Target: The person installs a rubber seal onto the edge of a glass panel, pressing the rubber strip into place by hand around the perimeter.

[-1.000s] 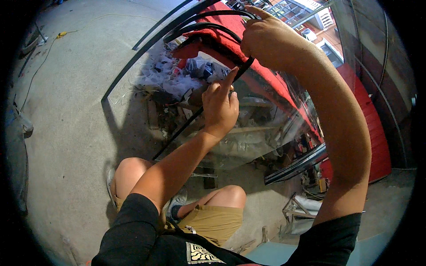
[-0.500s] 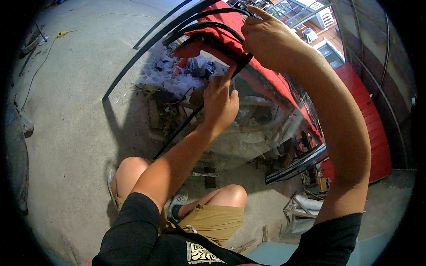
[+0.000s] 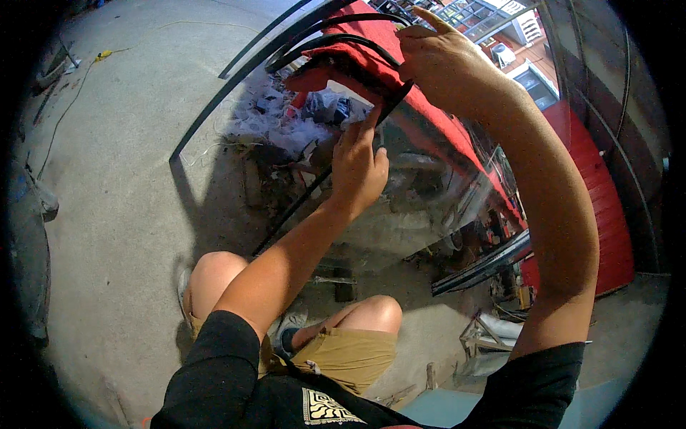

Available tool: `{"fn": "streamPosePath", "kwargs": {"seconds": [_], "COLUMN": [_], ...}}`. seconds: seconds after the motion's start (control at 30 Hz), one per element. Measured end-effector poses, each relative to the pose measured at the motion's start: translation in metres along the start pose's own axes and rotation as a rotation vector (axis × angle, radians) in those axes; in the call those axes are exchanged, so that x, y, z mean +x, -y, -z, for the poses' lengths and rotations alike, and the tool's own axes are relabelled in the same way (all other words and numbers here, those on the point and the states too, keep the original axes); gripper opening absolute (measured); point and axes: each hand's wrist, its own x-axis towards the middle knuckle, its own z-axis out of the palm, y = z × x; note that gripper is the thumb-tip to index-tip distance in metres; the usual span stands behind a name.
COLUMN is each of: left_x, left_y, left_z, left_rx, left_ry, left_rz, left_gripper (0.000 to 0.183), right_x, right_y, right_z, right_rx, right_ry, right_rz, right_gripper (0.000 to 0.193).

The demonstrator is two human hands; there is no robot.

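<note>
Several curved black strips [image 3: 350, 38] left of the red cloth [image 3: 444, 124]; crumpled plastic bags [image 3: 275, 130] lower left of it; left hand [image 3: 357, 170] below it, grip clamped on a slender black strip [image 3: 395, 101]; clear sheet [image 3: 411, 200] beneath the cloth; right hand [image 3: 446, 68] over the cloth, closure of that grip hidden.

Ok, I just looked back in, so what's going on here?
The person's left hand holds a straight black strip that runs past a clear sheet. The right hand, forefinger extended, is up by curved black strips and red material; I can't tell whether it grips anything. Crumpled white plastic lies in a heap beyond.
</note>
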Motion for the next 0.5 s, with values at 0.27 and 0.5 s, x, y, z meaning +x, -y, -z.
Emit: {"fn": "streamPosePath", "kwargs": {"seconds": [0.27,0.5], "left_x": [-0.002,0.02], "left_y": [0.002,0.021], "left_z": [0.001,0.04], "left_rx": [0.152,0.047], "left_ry": [-0.151,0.013], "left_rz": [-0.151,-0.016], "left_gripper": [0.071,0.039], "right_x": [-0.006,0.002], "right_y": [0.006,0.016], "right_z": [-0.011,0.035], "right_rx": [0.036,0.155], "right_ry": [-0.077,0.154], "right_rz": [-0.033,-0.057], "right_gripper": [0.008,0.033]}}
